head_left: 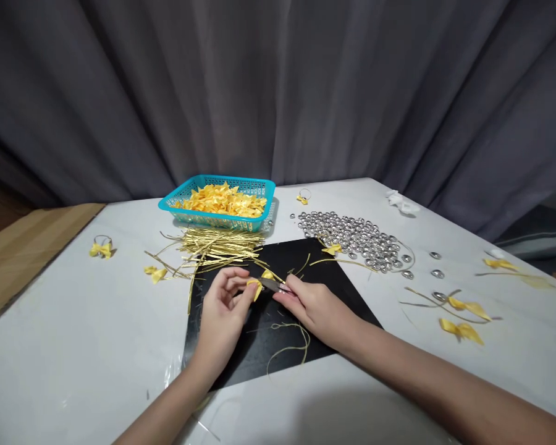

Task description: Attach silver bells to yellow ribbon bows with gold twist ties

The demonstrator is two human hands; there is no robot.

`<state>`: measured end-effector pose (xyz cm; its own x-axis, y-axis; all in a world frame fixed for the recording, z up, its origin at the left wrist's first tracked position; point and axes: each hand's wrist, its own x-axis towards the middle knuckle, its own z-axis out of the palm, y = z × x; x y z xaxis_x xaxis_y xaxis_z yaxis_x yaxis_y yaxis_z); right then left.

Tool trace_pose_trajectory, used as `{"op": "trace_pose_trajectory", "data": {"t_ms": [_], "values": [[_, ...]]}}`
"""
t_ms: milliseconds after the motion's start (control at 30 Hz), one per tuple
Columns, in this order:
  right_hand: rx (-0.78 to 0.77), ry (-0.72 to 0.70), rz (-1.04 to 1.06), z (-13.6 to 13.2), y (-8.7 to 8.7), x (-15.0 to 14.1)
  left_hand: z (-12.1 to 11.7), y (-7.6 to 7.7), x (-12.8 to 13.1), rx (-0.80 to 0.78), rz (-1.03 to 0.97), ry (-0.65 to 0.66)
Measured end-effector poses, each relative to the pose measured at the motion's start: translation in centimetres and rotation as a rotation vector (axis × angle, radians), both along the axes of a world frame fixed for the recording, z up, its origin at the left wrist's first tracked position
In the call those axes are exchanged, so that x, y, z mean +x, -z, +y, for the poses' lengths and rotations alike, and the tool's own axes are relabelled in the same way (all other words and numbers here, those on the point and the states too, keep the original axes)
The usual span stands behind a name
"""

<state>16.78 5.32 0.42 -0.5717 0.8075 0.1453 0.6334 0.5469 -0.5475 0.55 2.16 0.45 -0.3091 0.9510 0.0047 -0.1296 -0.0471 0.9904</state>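
Note:
Over the black mat [254,361], my left hand [226,303] pinches a yellow ribbon bow [256,288] between thumb and fingers. My right hand [317,306] is closed on small metal scissors [272,284], whose handles are mostly hidden in the fingers. The blades touch or overlap the bow close to my left fingertips; whether anything lies between them I cannot tell. Loose gold twist ties [301,343] lie on the mat below my hands. Just behind my left hand is a pile of gold twist ties [220,246].
A blue basket [269,201] of yellow bows stands at the back. Several silver domed pieces [352,238] are heaped right of centre. Finished-looking bows with wire loops sit at left [101,249] and back [303,199]. Loose bows [461,330] and ties lie at right, near crumpled white tissue [402,202].

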Motion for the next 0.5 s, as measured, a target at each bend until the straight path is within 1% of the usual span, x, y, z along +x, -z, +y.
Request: {"op": "trace_pose_trajectory", "data": {"t_ms": [133,267,400,500], "values": [[0.023,-0.004,0.067,0.08,0.24,0.07,-0.02,0.02,-0.01,0.008,-0.011,0.008],[-0.014,0.051,0.201,0.14,0.21,0.21,0.01,0.19,-0.23,-0.017,-0.042,0.023],[-0.044,0.009,0.180,0.05,0.20,0.32,0.10,0.22,-0.45,-0.046,-0.097,0.019],[-0.032,-0.020,0.133,-0.03,0.31,0.31,0.02,0.14,-0.47,-0.039,-0.118,0.038]]}}
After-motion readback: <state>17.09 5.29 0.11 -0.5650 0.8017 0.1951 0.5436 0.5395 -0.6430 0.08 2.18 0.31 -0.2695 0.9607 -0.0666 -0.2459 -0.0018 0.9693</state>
